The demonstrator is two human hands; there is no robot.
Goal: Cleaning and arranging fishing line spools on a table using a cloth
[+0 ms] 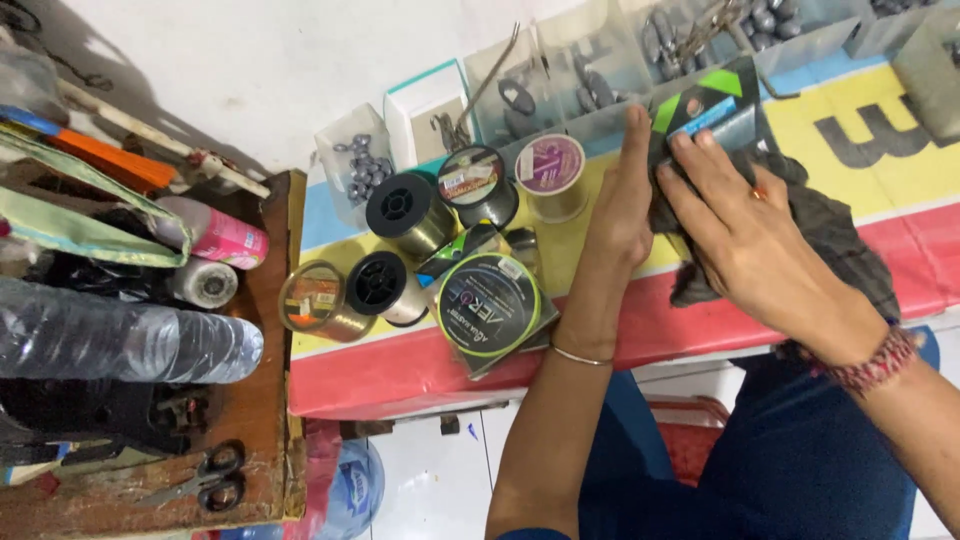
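- Dark grey cloth [830,235] bunched on the striped table cover [640,340], pressed flat under the right hand [745,240].
- Right hand: fingers spread, palm down on the cloth, fingertips [683,143] touching the black-and-green package [705,105]. Beaded bracelet at the wrist.
- Left hand [622,195]: held edge-up, fingers straight and together, set against the left side of the package and the cloth; not closed on anything. Thin bangle on the forearm.
- Package: upright at the far side of the cover, between both hands, just before the clear plastic bins [600,70] of grey sinkers.
- Obstructions left of the left hand: large green-rimmed line spool [488,303], purple-labelled spool [550,172], two black spools [403,210], amber spool [315,298], all close together, some touching.
- Small clear box of sinkers [355,170] and white-and-teal box [430,110] behind the spools.
- Far left: wooden shelf [270,400] carrying clear plastic bottle [130,345], pink can [215,232], scissors [205,480].
- Open room: red and yellow cover right of the cloth up to the frame edge; near red edge of the cover below both forearms.
- Near table edge directly over the blue-clad lap; white tiled floor below.
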